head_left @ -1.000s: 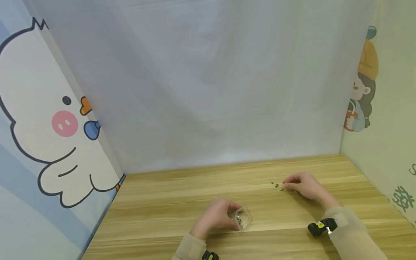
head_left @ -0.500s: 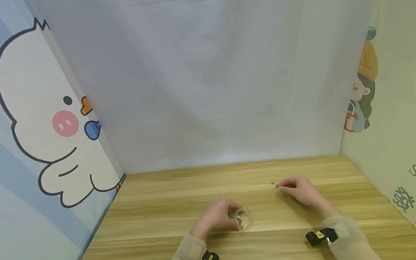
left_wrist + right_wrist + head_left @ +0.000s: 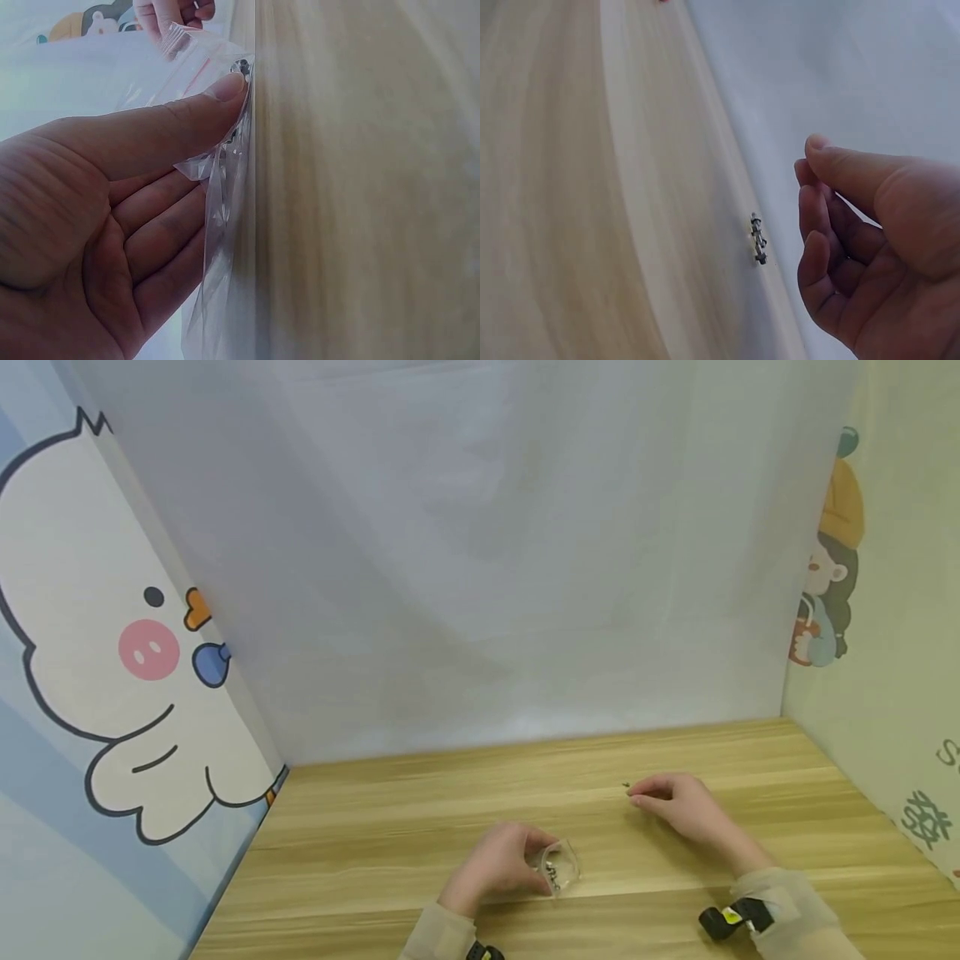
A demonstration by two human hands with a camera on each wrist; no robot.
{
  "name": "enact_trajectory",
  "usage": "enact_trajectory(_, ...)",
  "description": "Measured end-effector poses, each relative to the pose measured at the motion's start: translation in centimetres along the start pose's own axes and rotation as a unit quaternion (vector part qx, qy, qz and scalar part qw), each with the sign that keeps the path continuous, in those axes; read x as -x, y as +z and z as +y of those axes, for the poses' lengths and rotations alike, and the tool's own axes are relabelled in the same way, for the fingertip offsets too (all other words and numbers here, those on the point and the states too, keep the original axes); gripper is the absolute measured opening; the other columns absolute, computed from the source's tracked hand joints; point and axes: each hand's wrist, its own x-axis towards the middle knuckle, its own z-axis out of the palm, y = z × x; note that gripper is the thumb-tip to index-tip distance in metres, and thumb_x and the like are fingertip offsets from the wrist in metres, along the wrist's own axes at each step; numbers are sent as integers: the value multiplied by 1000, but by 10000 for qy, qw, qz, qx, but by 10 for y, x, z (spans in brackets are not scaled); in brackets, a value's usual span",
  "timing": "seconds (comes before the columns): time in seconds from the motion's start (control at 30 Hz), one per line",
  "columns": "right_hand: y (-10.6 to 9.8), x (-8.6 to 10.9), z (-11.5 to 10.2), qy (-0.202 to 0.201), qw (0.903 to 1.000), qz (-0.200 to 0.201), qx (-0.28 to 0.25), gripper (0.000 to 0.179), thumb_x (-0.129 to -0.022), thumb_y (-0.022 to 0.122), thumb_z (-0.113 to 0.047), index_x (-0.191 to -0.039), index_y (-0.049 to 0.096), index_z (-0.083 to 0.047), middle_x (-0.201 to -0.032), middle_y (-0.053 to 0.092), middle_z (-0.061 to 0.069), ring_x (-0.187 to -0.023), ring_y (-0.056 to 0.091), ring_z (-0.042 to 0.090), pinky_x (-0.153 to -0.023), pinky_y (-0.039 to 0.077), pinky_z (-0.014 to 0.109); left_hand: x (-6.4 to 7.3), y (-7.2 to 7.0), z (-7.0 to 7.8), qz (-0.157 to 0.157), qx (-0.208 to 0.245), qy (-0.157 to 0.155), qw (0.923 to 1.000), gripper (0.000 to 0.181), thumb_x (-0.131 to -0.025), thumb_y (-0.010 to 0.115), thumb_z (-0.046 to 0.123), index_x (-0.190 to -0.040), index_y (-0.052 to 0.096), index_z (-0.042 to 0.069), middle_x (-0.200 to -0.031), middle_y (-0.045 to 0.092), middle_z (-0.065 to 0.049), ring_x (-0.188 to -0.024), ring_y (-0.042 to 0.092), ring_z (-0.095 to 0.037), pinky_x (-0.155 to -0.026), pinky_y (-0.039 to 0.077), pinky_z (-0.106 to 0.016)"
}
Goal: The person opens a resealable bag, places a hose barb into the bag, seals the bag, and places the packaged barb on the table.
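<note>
My left hand [image 3: 504, 866] grips a small clear zip bag [image 3: 564, 867] near the table, its opening turned to the right. Several small dark metal screws [image 3: 553, 877] lie inside it. Up close in the left wrist view, the thumb presses the bag [image 3: 217, 225] from above. Farther back on the right, my right hand [image 3: 686, 810] hovers low with thumb and forefinger tips close together. Nothing shows between those fingertips. Beside them in the head view lies one screw [image 3: 626, 784]. The right wrist view shows a small cluster of screws [image 3: 758, 240] on the wood, apart from the fingers.
The wood-grain table [image 3: 360, 835] ends at a pale hanging cloth [image 3: 480, 610]. A wall with a cartoon duck [image 3: 150, 635] stands on the left, and a greenish wall [image 3: 900, 610] with a cartoon child on the right.
My right hand has moved left along the line of screws, and fewer of them show beside its fingertips now. My left hand and the bag have stayed in place.
</note>
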Motion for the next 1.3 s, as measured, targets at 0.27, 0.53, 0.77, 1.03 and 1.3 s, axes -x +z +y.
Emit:
enact_trajectory(0.27,15,2,-8,-409,9988,-163,-193,19,-102,76,-26,-112,81,-10,-111,78,1,-99,69,14,-83,56,29,1,-1,1,-38,-92,75,9999,62,-67,101,13,-125,80,14,-120,79,4,-105,67,-6,-99,53,-32)
enact_trajectory(0.53,25,3,-13,-698,9964,-461,-124,18,-101,76,-28,-110,82,-14,-105,78,-7,-95,68,10,-81,55,29,0,0,0,-28,-78,149,9999,61,-66,101,11,-124,80,13,-117,79,4,-102,66,-4,-97,53,-30)
enact_trajectory(0.77,32,4,-18,-840,9936,-712,-250,18,-100,76,-25,-110,82,-10,-101,77,-6,-91,68,9,-81,56,28,-1,0,-4,30,-96,243,9997,61,-65,101,11,-122,81,13,-116,80,5,-101,66,-3,-96,53,-30)
enact_trajectory(1.03,45,10,-27,-1089,9885,-958,-419,14,-98,79,-20,-106,82,-9,-97,78,-8,-84,68,7,-76,57,27,-1,1,-5,-20,-75,198,9998,60,-65,101,11,-122,81,14,-116,79,8,-104,66,-2,-98,52,-29)
enact_trajectory(1.3,65,21,-46,-1270,9804,-1321,-722,10,-98,78,-14,-105,83,-9,-100,80,-2,-86,68,6,-75,56,26,-1,1,-4,-78,28,189,9998,58,-66,101,11,-120,81,14,-115,80,6,-103,67,-4,-98,53,-35)
